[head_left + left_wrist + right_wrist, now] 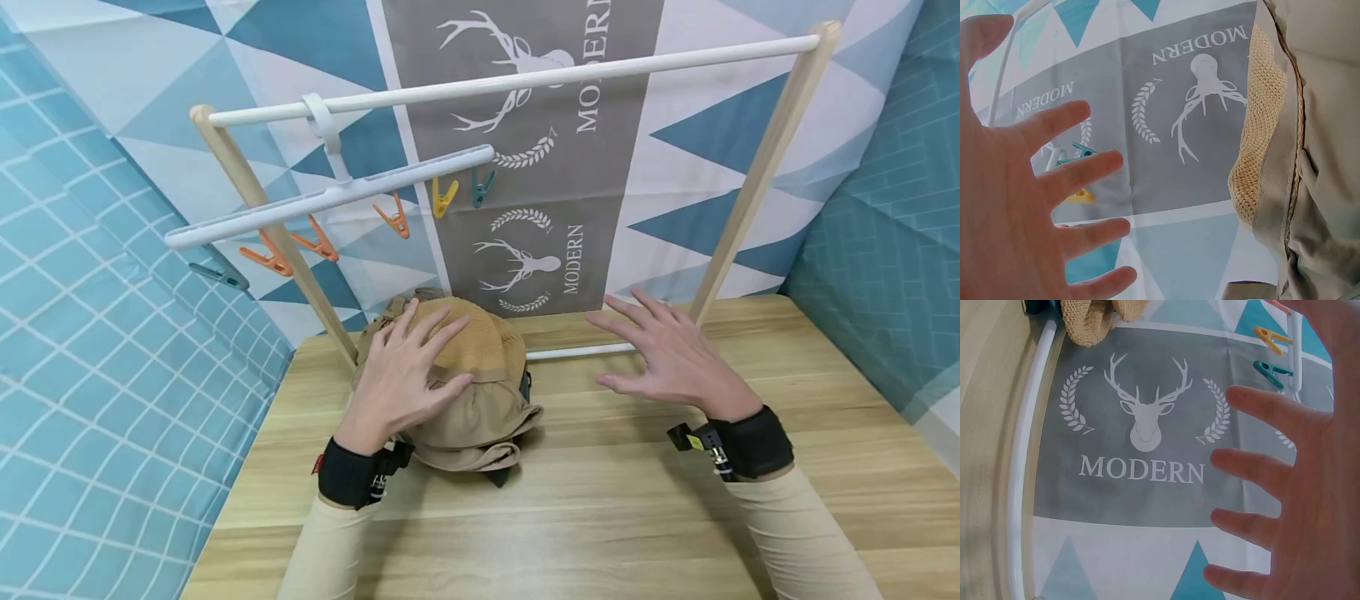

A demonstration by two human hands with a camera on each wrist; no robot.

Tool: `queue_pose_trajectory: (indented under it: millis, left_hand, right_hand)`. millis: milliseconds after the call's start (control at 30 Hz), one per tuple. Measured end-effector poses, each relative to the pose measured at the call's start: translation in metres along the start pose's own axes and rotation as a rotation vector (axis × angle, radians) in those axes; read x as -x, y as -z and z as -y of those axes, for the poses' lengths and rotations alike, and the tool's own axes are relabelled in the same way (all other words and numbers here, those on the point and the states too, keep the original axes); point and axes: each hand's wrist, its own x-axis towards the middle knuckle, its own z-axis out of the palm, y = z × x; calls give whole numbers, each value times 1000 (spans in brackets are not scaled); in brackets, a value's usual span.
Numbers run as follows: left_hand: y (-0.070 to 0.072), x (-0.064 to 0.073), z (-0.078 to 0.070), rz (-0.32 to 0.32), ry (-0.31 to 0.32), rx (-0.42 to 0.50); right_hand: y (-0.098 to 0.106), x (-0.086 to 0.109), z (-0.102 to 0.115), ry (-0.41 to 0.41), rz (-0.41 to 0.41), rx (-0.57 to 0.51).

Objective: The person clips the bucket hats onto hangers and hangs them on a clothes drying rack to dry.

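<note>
A tan hat point(471, 408) with a knitted-looking mustard crown and a ruffled fabric brim lies at the left of the wooden table. Over it, fingers spread, is my left hand point(397, 375); in the left wrist view a gap shows between this hand and the hat point(1322, 125). My right hand point(663, 354) hovers above the table to the right of the hat, its fingers apart and holding nothing. Only part of the crown point(1088, 322) appears in the right wrist view. Something dark shows under the hat's right edge; most of it is hidden.
A wooden rack with a white top rod point(570, 77) stands at the back. From its left part hangs a pale hanger point(330, 200) with several clothespins, among them a yellow clothespin point(444, 198). A white lower rod point(581, 352) runs along the table's rear.
</note>
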Motion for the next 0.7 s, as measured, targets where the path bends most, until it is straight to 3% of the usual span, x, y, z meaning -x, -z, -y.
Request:
queue_pose_trajectory:
  millis: [167,267,700]
  left_hand:
    - [3,0,5,-34,-30,-13]
    - [13,-1,11,-70,-48,-29]
    - [84,-4,34,-322,-130,-123]
  right_hand:
    - [-3,0,-1,3,-1,-3]
    - [-3,-1,-2,4,-4,0]
    - [-3,-2,1,4,11,3]
